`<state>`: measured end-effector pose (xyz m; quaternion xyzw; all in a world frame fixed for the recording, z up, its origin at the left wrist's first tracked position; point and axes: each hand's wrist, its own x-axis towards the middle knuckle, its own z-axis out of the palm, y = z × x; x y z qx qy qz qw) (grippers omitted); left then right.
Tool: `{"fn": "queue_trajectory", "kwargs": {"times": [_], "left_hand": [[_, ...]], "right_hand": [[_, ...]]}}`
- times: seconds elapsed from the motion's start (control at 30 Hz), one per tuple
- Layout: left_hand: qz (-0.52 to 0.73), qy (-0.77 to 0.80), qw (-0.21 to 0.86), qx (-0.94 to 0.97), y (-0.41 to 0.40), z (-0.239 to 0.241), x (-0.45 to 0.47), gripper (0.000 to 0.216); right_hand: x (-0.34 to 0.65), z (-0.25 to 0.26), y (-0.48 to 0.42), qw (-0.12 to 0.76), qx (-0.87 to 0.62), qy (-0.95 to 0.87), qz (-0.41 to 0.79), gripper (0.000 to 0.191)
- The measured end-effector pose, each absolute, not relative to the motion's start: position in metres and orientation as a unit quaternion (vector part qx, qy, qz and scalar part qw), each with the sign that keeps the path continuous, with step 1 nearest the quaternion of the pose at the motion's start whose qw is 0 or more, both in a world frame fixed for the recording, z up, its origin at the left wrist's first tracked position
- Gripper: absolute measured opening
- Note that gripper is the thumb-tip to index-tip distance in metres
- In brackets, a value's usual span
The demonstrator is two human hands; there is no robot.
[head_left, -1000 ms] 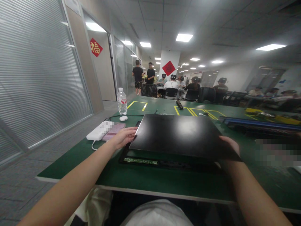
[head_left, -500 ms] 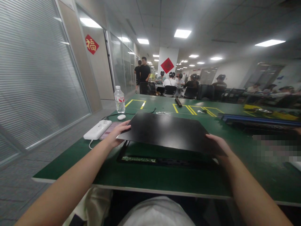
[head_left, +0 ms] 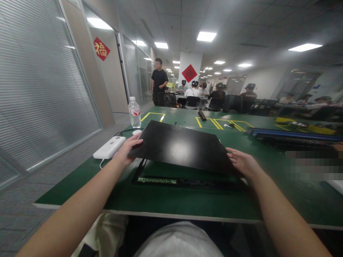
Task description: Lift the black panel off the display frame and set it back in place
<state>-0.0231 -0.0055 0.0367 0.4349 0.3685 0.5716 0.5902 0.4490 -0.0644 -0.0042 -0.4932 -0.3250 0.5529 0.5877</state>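
A flat black panel (head_left: 182, 146) hovers tilted above a thin black frame (head_left: 187, 182) that lies on the green table (head_left: 187, 203). My left hand (head_left: 125, 150) grips the panel's near left corner, thumb on top. My right hand (head_left: 242, 162) holds the near right corner, fingers spread along its edge. A green circuit strip (head_left: 158, 181) shows along the frame's front edge under the panel.
A white power strip (head_left: 109, 147), a water bottle (head_left: 134, 113) and a white mouse (head_left: 136, 132) lie to the left. A long blue-edged panel (head_left: 294, 137) is at the right. People sit at tables behind; one person (head_left: 159, 84) stands near the glass wall.
The panel has shifted left and its far edge has risen, tilting it more. My right hand has opened out along the corner. The standing person has walked closer.
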Motion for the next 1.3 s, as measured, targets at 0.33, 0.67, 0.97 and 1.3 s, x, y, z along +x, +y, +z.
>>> {"fn": "queue_trajectory", "kwargs": {"times": [0.33, 0.67, 0.97, 1.3], "left_hand": [[0.574, 0.356, 0.584, 0.450, -0.006, 0.033, -0.023, 0.062], [0.568, 0.374, 0.588, 0.437, -0.006, 0.028, -0.021, 0.057], [0.543, 0.400, 0.586, 0.449, -0.008, 0.023, -0.015, 0.056], [0.516, 0.452, 0.566, 0.457, -0.013, 0.023, -0.010, 0.053]], "right_hand": [[0.451, 0.001, -0.068, 0.592, -0.549, -0.344, 0.479, 0.039], [0.449, 0.001, -0.066, 0.572, -0.607, -0.323, 0.447, 0.032], [0.455, -0.006, -0.064, 0.586, -0.628, -0.297, 0.417, 0.028], [0.459, -0.009, -0.062, 0.573, -0.658, -0.298, 0.387, 0.027]]}}
